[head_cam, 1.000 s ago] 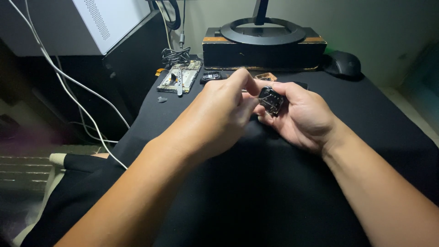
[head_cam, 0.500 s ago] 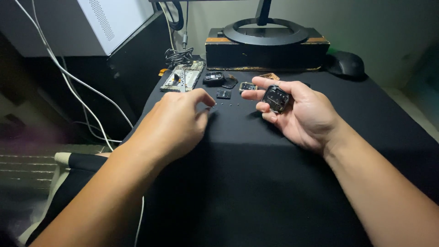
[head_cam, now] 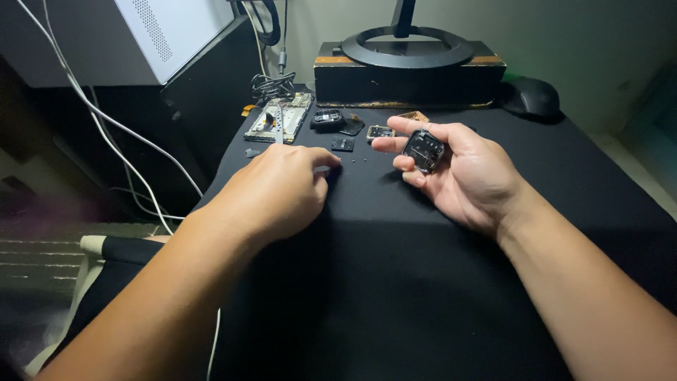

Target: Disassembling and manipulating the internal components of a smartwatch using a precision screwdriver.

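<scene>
My right hand (head_cam: pixel 471 175) cradles the small black square casing (head_cam: pixel 424 150) palm-up, open face toward me for access, while my left hand (head_cam: pixel 282 189) rests palm-down, fingertips pinched near tiny loose parts (head_cam: pixel 343 144) on the black mat (head_cam: pixel 395 282).

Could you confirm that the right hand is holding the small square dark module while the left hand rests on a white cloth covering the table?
Not quite: the cloth is black, not white, as the head view shows. The rest holds: the right hand holds the small square dark module, and the left hand rests on the cloth.
</scene>
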